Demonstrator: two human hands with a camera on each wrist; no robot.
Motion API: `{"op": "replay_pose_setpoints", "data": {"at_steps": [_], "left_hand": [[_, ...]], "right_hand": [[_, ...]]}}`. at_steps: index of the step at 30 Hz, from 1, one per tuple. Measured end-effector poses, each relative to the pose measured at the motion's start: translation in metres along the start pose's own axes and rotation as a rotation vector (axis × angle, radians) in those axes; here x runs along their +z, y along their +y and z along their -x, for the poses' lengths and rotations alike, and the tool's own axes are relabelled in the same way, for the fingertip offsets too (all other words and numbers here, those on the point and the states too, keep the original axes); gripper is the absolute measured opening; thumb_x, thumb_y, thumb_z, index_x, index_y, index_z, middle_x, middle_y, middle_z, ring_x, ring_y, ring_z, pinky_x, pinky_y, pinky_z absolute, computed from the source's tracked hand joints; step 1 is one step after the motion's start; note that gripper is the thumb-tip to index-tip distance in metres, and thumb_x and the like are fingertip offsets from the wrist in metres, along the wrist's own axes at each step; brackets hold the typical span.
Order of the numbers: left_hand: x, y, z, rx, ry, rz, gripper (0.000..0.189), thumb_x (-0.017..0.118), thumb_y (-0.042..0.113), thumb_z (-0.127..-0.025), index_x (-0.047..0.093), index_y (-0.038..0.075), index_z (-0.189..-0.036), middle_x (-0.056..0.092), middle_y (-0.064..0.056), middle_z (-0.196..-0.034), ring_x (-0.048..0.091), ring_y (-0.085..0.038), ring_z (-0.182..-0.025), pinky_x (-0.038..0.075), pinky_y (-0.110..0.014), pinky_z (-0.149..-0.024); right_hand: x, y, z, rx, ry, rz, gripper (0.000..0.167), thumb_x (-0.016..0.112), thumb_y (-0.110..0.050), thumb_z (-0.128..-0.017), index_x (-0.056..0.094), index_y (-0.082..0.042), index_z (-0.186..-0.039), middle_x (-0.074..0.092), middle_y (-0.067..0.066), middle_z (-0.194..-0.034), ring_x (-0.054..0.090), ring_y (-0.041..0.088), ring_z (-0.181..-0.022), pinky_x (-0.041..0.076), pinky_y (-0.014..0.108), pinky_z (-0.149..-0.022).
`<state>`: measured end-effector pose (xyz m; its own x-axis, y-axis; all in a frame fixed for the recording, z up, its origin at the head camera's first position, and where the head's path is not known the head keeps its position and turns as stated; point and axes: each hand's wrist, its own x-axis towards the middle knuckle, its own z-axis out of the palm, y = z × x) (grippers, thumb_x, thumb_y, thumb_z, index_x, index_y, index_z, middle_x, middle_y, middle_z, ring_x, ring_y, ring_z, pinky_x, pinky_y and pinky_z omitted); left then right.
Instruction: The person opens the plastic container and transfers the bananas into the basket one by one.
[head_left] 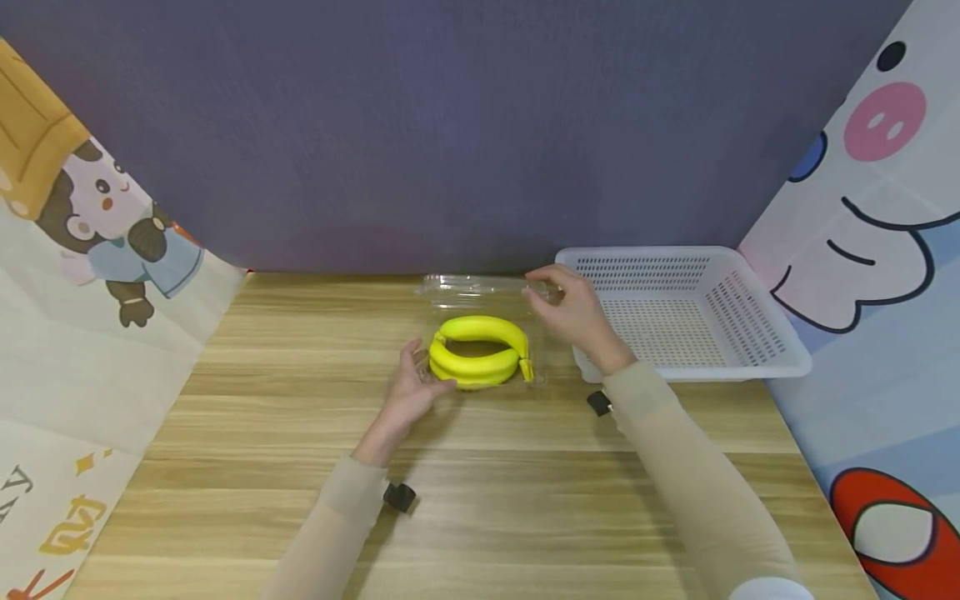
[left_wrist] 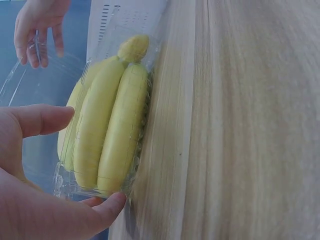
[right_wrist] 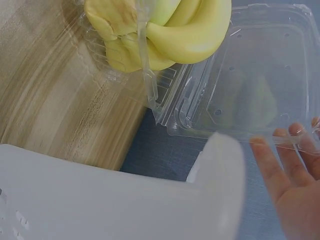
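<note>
A bunch of yellow bananas (head_left: 474, 367) lies inside a clear plastic clamshell box (left_wrist: 64, 184) on the wooden table. The box's clear lid (right_wrist: 265, 55) is swung up and back on the far side, hinged to the base. My left hand (head_left: 407, 390) holds the left end of the base, thumb and fingers spread around its corner. At the lid's right end, my right hand (head_left: 576, 313) pinches its edge between thumb and fingers. In the right wrist view, several fingertips (right_wrist: 260, 141) touch that edge, while the thumb is mostly hidden.
A white perforated plastic basket (head_left: 787, 360) stands right of the box, with my right forearm crossing its near left corner. Behind the table rises a dark blue-grey panel (head_left: 450, 133). Cartoon-printed sheets (head_left: 82, 367) flank both sides.
</note>
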<state>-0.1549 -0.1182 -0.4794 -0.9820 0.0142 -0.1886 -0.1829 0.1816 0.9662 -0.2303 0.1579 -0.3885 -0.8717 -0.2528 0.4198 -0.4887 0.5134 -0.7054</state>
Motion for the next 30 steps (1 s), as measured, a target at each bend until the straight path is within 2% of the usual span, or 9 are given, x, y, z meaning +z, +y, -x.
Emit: {"op": "replay_pose_setpoints", "data": {"at_steps": [6, 14, 22, 30], "left_hand": [[0.0006, 0.0003, 0.0008, 0.006, 0.011, -0.029, 0.107, 0.081, 0.007, -0.078, 0.012, 0.008, -0.161, 0.027, -0.025, -0.161, 0.034, -0.042, -0.145, 0.031, -0.051, -0.120], [0.0008, -0.0008, 0.0014, 0.010, 0.004, -0.016, 0.108, 0.080, 0.005, -0.079, 0.010, 0.007, -0.161, 0.027, -0.025, -0.161, 0.034, -0.041, -0.145, 0.032, -0.050, -0.119], [0.0010, 0.0000, 0.0039, 0.000, 0.003, -0.019, 0.108, 0.080, 0.007, -0.079, 0.010, 0.010, -0.161, 0.028, -0.023, -0.162, 0.033, -0.041, -0.146, 0.031, -0.051, -0.120], [0.0007, -0.0010, 0.0025, 0.000, -0.004, 0.009, 0.104, 0.077, 0.006, -0.081, 0.011, 0.009, -0.161, 0.025, -0.024, -0.163, 0.029, -0.041, -0.148, 0.028, -0.053, -0.120]], "right_hand": [[-0.0006, 0.0012, -0.0012, 0.024, 0.014, -0.030, 0.034, 0.070, -0.023, -0.097, 0.069, -0.003, -0.124, 0.068, 0.012, -0.120, 0.062, 0.026, -0.109, 0.057, 0.044, -0.088], [-0.0022, 0.0058, -0.0012, 0.052, 0.021, -0.071, 0.038, 0.069, -0.027, -0.098, 0.068, -0.005, -0.128, 0.066, 0.010, -0.125, 0.060, 0.025, -0.116, 0.056, 0.045, -0.091], [-0.0024, 0.0045, -0.0008, 0.048, 0.006, -0.069, 0.039, 0.068, -0.026, -0.099, 0.066, -0.002, -0.129, 0.064, 0.012, -0.126, 0.058, 0.028, -0.120, 0.055, 0.049, -0.096], [-0.0040, 0.0026, -0.0006, 0.065, 0.015, -0.117, 0.037, 0.067, -0.020, -0.099, 0.065, 0.000, -0.130, 0.063, 0.015, -0.127, 0.057, 0.030, -0.122, 0.055, 0.049, -0.097]]}}
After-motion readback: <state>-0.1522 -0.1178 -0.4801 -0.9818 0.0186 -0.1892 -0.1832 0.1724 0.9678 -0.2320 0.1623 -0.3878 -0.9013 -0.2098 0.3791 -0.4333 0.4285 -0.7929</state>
